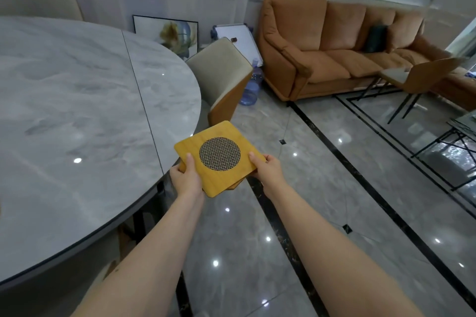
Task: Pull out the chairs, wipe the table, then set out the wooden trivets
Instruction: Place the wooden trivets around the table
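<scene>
Marble worktop (77, 100) gleams bare as the left hand (186, 178) and right hand (268, 169) each pinch an edge of the stacked wooden trivets (219, 158), held just off its rim; best peel off one at a time, laying each flat and well apart.

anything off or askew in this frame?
Mostly tidy. The trivets held by the left hand and right hand are stacked unevenly, lower edges poking out. A water jug lies on the floor behind the chair.
</scene>
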{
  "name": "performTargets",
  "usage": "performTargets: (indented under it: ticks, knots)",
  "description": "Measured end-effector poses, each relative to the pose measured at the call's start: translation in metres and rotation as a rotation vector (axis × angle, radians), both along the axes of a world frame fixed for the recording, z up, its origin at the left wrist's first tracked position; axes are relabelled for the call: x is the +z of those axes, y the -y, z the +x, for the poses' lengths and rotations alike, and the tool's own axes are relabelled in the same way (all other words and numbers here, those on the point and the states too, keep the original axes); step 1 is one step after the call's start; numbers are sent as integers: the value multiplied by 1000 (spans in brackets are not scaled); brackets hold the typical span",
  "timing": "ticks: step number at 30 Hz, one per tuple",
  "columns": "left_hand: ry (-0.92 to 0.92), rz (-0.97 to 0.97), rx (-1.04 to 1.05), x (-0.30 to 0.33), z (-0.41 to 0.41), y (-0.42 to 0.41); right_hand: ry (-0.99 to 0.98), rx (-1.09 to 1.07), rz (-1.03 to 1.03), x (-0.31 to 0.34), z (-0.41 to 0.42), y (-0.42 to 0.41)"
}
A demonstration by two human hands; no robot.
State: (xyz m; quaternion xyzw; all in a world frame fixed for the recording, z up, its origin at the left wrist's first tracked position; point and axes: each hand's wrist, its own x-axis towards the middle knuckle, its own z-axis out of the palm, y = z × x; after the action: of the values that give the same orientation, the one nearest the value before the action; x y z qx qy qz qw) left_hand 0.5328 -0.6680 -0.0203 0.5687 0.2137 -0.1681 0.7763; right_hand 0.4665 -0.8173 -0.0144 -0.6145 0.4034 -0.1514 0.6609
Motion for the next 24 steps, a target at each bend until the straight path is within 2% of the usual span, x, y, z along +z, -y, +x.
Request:
performTargets:
  ticks: [6,13,21,24]
  knots:
    - [-12,6,48,-3,70,64,6,43,3,2,74,63]
    - [20,-4,130,8,189,131,1,131,1,11,201,135]
    - [30,59,302,21,292,188,-30,228,-10,9,330,195]
    - [18,44,393,20,325,201,-43,331,26,8,384,210]
